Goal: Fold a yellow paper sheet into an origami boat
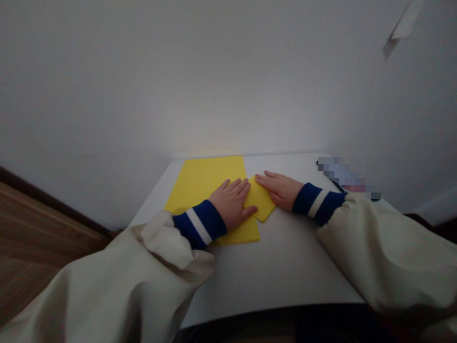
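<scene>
A large yellow sheet of paper (207,178) lies on the white table (285,257) near the wall. A smaller folded yellow piece (260,200) rests partly on its right edge. My left hand (232,202) lies flat with fingers stretched out, pressing on the big sheet and the left side of the folded piece. My right hand (280,188) lies flat too, fingers pointing left onto the folded piece's upper right edge. Both arms wear cream sleeves with blue and white cuffs.
A blurred-out object with a dark cord (348,178) sits at the table's far right corner. A pale wall (214,71) rises right behind the table. Wooden floor (32,233) shows at the left. A slip of paper (403,24) hangs on the wall at upper right.
</scene>
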The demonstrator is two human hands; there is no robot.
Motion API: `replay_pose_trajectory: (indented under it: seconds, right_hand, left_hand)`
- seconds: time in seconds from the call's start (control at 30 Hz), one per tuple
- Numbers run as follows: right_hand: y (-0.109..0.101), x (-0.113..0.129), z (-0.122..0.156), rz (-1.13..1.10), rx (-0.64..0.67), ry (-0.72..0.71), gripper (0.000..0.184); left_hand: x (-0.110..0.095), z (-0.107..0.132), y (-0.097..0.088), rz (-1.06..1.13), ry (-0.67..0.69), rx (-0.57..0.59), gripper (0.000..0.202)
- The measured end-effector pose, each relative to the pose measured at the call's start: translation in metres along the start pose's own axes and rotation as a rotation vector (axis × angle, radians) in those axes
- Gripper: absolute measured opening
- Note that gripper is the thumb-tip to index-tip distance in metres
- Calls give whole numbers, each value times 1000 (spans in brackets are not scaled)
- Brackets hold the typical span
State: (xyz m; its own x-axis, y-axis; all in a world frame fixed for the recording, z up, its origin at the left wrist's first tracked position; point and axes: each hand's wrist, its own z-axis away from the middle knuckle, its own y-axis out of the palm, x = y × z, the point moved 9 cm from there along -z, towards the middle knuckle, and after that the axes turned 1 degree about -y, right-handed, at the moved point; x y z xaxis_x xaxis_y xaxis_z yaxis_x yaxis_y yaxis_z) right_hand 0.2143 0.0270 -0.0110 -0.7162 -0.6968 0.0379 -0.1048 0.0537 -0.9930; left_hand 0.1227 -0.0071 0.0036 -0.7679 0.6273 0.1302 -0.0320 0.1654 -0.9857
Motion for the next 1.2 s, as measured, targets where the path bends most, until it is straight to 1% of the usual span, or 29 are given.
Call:
replay_pose_trajectory:
  seconds: [0.1,0.2,0.33,0.43,0.57,0.7,0.77,0.9,0.97,1.03,1.1,1.17,1.2]
  right_hand:
    - [2,-9,2,4,26,39,56]
    - [5,-21,7,13,41,64,52]
    - [2,-32,14,-13,-11,90,56]
    - [1,-33,17,7,-17,104,54]
    - [-2,-25,17,78,-26,100,49]
    - [-9,-20,15,60,-22,102,48]
    - [-13,-22,15,28,-30,120,45]
    - [-20,-35,17,18,-68,216,26]
    - [-22,-40,19,45,-76,254,24]
    - [-24,-39,20,61,-98,264,28]
    - [-29,-31,19,55,-141,202,35]
    - [-34,-11,17,17,-184,36,39]
    - [-36,0,17,-14,-199,-65,37]
  left_hand:
    - [4,0,7,19,-3,41,66]
    - [5,1,6,33,-4,44,73]
    - [6,0,4,60,-14,59,85]
    - [7,0,3,76,-31,57,85]
    - [7,-1,-1,89,-56,-11,75]
    - [8,-2,-1,112,-80,-32,75]
    - [10,-3,-1,120,-86,-37,76]
    - [12,-4,2,127,-91,-37,80]
    - [13,-4,6,144,-98,-19,83]
    - [14,-4,9,164,-99,-1,86]
    - [14,-4,10,177,-95,10,87]
    - [14,-4,11,181,-93,22,87]
    - [14,-4,11,181,-91,30,87]
